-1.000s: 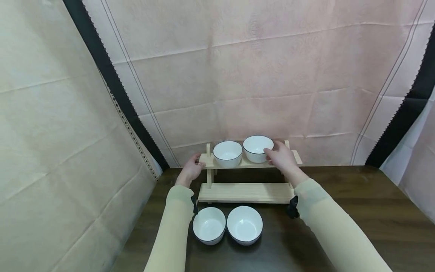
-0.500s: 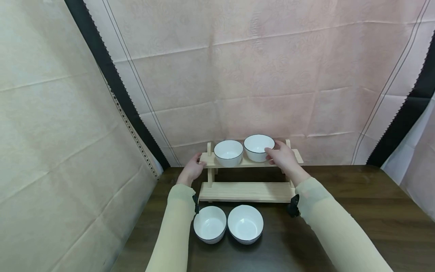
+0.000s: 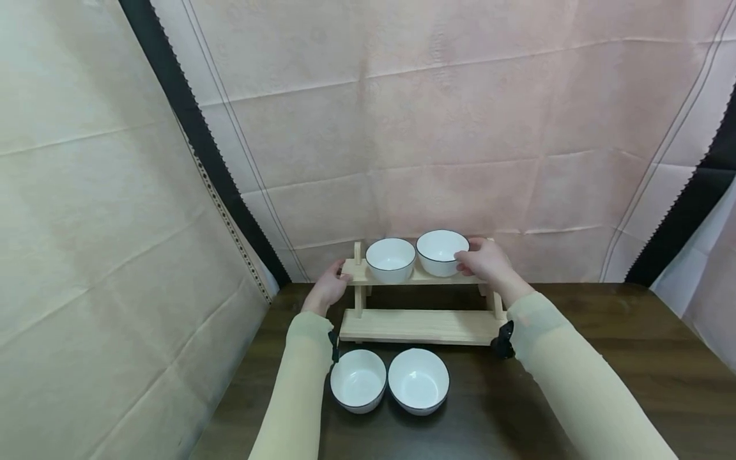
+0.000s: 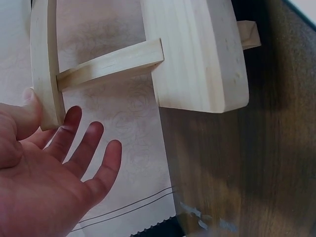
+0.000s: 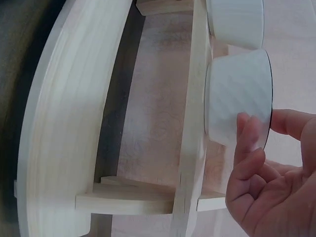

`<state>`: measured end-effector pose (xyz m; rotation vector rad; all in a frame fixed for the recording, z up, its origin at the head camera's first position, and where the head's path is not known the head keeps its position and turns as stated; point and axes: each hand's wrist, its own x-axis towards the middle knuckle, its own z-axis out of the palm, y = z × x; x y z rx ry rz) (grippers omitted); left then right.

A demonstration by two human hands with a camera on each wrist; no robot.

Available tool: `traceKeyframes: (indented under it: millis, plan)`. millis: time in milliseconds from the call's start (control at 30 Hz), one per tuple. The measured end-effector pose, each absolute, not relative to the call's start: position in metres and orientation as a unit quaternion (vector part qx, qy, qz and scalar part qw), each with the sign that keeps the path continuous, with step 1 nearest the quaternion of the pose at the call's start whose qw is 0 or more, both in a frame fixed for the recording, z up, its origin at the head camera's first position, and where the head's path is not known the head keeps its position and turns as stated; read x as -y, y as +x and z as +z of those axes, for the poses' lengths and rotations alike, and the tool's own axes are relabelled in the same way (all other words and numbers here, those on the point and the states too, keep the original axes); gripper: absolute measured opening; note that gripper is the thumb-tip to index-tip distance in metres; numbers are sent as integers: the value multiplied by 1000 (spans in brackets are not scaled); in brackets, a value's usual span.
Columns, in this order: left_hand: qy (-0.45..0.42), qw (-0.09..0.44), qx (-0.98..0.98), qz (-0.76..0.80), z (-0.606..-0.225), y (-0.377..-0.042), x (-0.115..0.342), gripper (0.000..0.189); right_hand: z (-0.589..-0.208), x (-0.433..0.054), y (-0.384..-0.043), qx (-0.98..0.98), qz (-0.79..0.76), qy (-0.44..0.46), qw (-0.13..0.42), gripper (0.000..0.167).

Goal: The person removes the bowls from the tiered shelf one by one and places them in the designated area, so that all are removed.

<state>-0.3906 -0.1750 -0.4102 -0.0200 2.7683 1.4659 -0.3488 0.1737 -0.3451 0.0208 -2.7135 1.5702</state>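
A two-tier wooden rack (image 3: 420, 326) stands at the back of the table. My left hand (image 3: 328, 287) grips the left end of its upper board (image 4: 47, 64) between thumb and fingers; the other fingers spread loosely below. On that upper board sit two white bowls with dark rims, a left bowl (image 3: 391, 263) and a right bowl (image 3: 441, 255), side by side. With thumb and fingers, my right hand (image 3: 489, 263) pinches the right bowl at its rim and outer wall, seen close in the right wrist view (image 5: 242, 94).
Two more white bowls, one left (image 3: 358, 381) and one right (image 3: 419, 381), stand upright on the dark wooden table (image 3: 604, 345) in front of the rack, between my forearms. A pale cloth backdrop (image 3: 460, 128) hangs right behind the rack.
The head view shifts slightly. My right hand moves a little to the right and now covers the rack's right end, still pinching the bowl. The left hand keeps its grip.
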Motion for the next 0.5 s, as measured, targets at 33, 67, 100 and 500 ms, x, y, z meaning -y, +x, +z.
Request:
traceKeyframes:
  millis: [33, 67, 100, 500]
  plan:
    - [-6, 5, -883, 470, -410, -390, 174, 60, -345, -175, -348, 863, 506, 10, 0, 55]
    - [-4, 6, -882, 471, -411, -390, 174, 60, -344, -175, -348, 859, 511, 13, -3, 56]
    - [-3, 7, -881, 472, -411, -390, 174, 60, -344, -176, -347, 855, 518, 14, -5, 56]
    - [-5, 11, -877, 481, -411, -388, 175, 60, -343, -176, -344, 844, 536, 15, -12, 58]
